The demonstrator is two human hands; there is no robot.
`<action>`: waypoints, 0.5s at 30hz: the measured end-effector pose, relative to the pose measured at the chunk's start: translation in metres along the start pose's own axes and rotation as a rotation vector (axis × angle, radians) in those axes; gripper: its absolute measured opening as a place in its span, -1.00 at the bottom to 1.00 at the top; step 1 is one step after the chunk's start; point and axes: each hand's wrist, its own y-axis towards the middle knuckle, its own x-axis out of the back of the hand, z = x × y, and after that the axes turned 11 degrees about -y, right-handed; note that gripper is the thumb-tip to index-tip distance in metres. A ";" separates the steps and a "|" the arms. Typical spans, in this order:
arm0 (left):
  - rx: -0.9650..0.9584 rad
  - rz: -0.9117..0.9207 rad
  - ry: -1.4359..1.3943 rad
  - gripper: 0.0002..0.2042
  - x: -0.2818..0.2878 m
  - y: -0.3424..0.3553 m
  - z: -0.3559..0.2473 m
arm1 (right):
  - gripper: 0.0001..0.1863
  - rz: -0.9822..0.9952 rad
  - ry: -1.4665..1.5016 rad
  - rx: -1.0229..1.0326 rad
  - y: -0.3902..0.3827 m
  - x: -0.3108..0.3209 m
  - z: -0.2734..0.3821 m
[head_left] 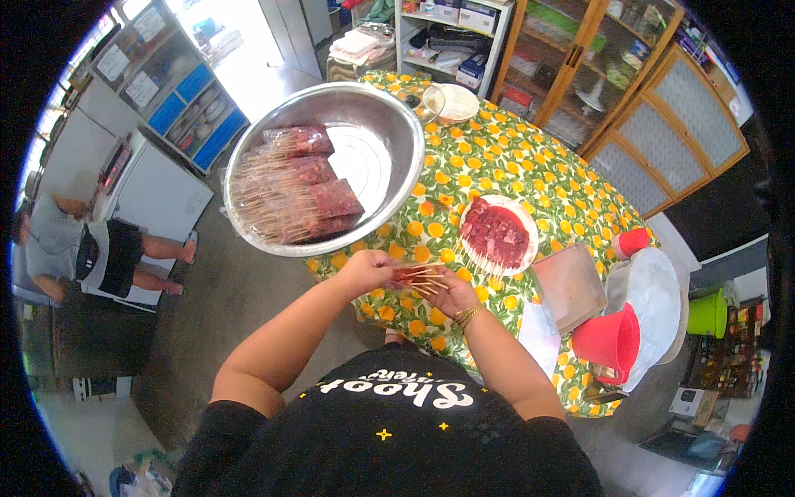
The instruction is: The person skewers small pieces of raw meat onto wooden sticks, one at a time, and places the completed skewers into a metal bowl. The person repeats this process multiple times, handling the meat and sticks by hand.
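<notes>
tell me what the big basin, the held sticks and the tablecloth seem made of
Basin: metal, perhaps aluminium or stainless steel, polished; its silvery wall shines. Sticks: probably bamboo or wood, unpainted; thin and pale tan. Tablecloth: fabric or vinyl, finish unclear; its fruit print shows no weave.

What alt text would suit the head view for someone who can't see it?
A person's left hand and right hand hold a small bundle of meat skewers over a fruit-print tablecloth. To the left, a large metal basin holds bagged skewers; to the right, a plate bears unbagged ones.
</notes>
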 end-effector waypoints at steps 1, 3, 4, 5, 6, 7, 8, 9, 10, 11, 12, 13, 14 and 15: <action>-0.078 -0.018 0.059 -0.77 -0.001 0.008 0.010 | -0.61 -0.054 -0.005 0.036 0.005 0.007 -0.002; -0.226 -0.031 0.139 -0.73 -0.001 0.025 0.034 | -0.61 -0.188 -0.114 0.072 0.020 0.025 0.005; -0.199 -0.065 0.117 -0.75 -0.003 0.032 0.048 | -0.61 -0.269 -0.216 0.081 0.031 0.033 0.013; -0.308 -0.124 0.222 -0.77 -0.006 0.034 0.063 | -0.61 -0.430 -0.326 0.051 0.041 0.040 0.019; -0.399 -0.176 0.313 -0.79 -0.010 0.033 0.078 | -0.63 -0.477 -0.547 0.073 0.049 0.045 0.024; -0.425 -0.212 0.438 -0.82 -0.014 0.029 0.091 | -0.65 -0.590 -0.765 0.060 0.058 0.049 0.031; -0.408 -0.220 0.429 -0.87 -0.019 0.024 0.102 | -0.63 -0.661 -0.937 0.016 0.069 0.052 0.037; -0.404 -0.251 0.430 -0.85 -0.024 0.017 0.111 | -0.60 -0.719 -1.096 -0.030 0.078 0.056 0.044; -0.322 -0.267 0.461 -0.82 -0.029 0.008 0.119 | -0.58 -0.773 -1.260 -0.068 0.085 0.061 0.048; -0.240 -0.284 0.490 -0.80 -0.034 -0.002 0.124 | -0.59 -0.806 -1.314 -0.103 0.093 0.065 0.050; -0.195 -0.328 0.614 -0.78 -0.038 -0.010 0.127 | -0.60 -0.836 -1.373 -0.123 0.103 0.068 0.051; -0.191 -0.364 0.633 -0.77 -0.041 -0.015 0.129 | -0.60 -0.865 -1.433 -0.141 0.112 0.071 0.052; -0.189 -0.409 0.667 -0.76 -0.045 -0.022 0.130 | -0.63 -0.906 -1.457 -0.084 0.118 0.075 0.051; -0.184 -0.453 0.708 -0.74 -0.047 -0.025 0.131 | -0.59 -0.900 -1.445 -0.124 0.123 0.078 0.052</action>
